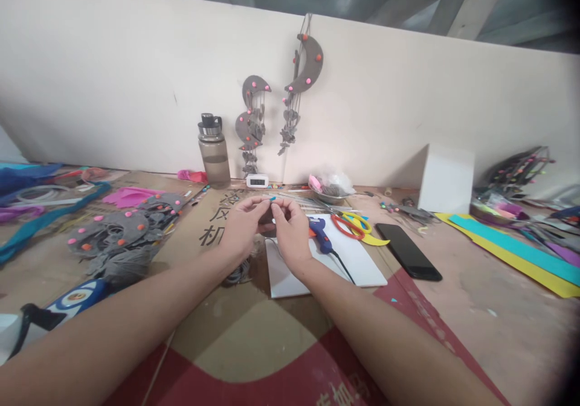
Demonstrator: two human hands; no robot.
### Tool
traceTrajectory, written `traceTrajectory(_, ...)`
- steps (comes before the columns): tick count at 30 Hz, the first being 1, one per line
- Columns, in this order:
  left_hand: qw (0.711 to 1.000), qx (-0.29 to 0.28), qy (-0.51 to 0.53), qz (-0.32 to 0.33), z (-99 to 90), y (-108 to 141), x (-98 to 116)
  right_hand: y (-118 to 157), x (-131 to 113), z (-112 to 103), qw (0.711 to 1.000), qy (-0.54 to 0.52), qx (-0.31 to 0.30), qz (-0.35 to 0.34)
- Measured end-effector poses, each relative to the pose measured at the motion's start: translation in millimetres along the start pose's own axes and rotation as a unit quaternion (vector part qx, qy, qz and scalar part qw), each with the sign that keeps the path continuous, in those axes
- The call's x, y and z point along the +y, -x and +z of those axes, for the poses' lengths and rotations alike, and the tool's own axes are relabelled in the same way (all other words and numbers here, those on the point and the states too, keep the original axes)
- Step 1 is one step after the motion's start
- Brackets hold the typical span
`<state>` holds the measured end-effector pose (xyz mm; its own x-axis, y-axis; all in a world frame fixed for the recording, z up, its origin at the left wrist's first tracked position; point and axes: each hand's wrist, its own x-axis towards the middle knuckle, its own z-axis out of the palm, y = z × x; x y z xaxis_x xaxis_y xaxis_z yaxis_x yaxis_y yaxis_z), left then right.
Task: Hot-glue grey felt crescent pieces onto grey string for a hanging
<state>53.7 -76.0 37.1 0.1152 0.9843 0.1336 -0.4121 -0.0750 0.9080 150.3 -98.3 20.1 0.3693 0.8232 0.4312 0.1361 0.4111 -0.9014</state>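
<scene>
My left hand (244,222) and my right hand (291,228) meet at the middle, fingertips pinched round a small dark grey piece (267,215). A tiny blue bit (272,199) shows at the top between the fingertips. Just right of my right hand, a blue glue gun (321,235) lies on a white board (348,261). Red-handled scissors (348,227) and yellow-handled scissors (362,222) rest at the board's far edge. Grey cord (240,272) lies partly hidden below my left wrist.
A bottle (214,152) and a small digital clock (257,181) stand by the wall, where grey moon decorations (310,64) hang. A black phone (408,252) lies right of the board. Grey felt pieces (111,234) lie left; blue and yellow strips (516,249) lie right.
</scene>
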Motion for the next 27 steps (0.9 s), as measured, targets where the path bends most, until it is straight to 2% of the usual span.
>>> traceTrajectory(5, 0.999, 0.031, 0.018, 0.013, -4.4, -10.1, 7.2, -0.6, -3.2, -0.2, 1.000, -0.004, -0.020, 0.013)
traceTrajectory(11, 0.997, 0.053, 0.039, 0.035, -15.2, -25.4, 28.4, -8.7, -18.3, -8.7, 0.990, 0.038, -0.125, 0.050)
traceTrajectory(16, 0.993, 0.083, 0.072, 0.046, -27.0, -40.1, 37.5, -6.9, -42.4, -22.5, 0.984, 0.076, -0.155, 0.042)
traceTrajectory(21, 0.986, 0.116, 0.107, 0.054, -39.2, -55.2, 56.6, 10.2, -77.8, -44.1, 0.970, 0.121, -0.201, 0.068)
traceTrajectory(23, 0.982, 0.125, 0.130, 0.059, -42.5, -59.0, 66.3, 19.2, -91.0, -55.2, 0.950, 0.137, -0.270, 0.070)
traceTrajectory(26, 0.975, 0.142, 0.159, 0.069, -43.2, -60.3, 74.7, 28.4, -100.6, -73.1, 0.876, 0.164, -0.454, -0.007)
traceTrajectory(27, 0.974, 0.141, 0.160, 0.071, -42.2, -59.3, 75.4, 28.9, -99.2, -79.0, 0.863, 0.177, -0.472, -0.032)
